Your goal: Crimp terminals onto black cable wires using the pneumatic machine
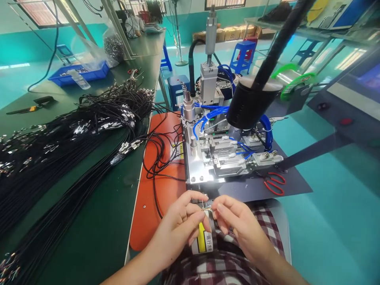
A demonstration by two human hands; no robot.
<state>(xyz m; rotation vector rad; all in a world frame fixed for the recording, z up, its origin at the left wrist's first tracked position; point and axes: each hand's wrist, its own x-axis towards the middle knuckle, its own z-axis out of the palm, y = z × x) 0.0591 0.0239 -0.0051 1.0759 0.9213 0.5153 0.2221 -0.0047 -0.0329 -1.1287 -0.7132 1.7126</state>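
My two hands pinching one small metal clip at 6 o'clock.

My left hand (178, 225) and right hand (237, 223) each close fingertips on the clip (207, 207), its long axis running 9 to 3. One machine (219, 150) at 12, one pair of scissors (274, 183) at 2, cords (65, 138) at 10 on the green bench (97, 221); teal floor.

A factory assembly floor: long green workbenches (97, 221) piled with bundled black cables (59, 142), a small pneumatic press machine (219, 134) with blue air hoses, plastic stools (243, 53), and what may be cardboard boxes (234, 32) by the far wall.
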